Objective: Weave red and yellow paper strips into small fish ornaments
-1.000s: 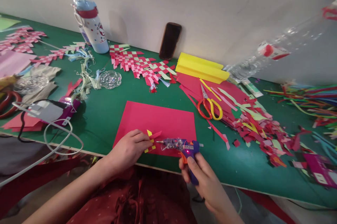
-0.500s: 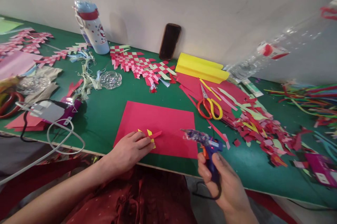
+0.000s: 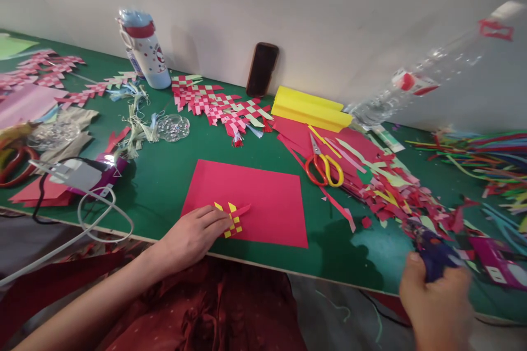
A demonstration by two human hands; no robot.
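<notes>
My left hand (image 3: 197, 235) rests palm down near the front edge of a red paper sheet (image 3: 263, 191), its fingers together over the left part of a woven yellow and red paper piece (image 3: 234, 222). Whether the fingers pinch it is hidden. At the right, my right hand (image 3: 436, 290) is closed round a dark blue glue gun (image 3: 434, 255); both are smeared by motion. The gun is over the table's right side, beside the paper scraps (image 3: 395, 194).
Red-and-yellow scissors (image 3: 323, 167) lie behind the sheet's right corner. Farther back are folded yellow paper (image 3: 310, 109), a phone (image 3: 262, 69), a flask (image 3: 148, 57) and a clear bottle (image 3: 415, 82). A white plug with cable (image 3: 78, 172) lies left.
My right hand has moved far to the right with the glue gun, away from the red sheet. My left hand has shifted slightly left, showing more of the woven piece.
</notes>
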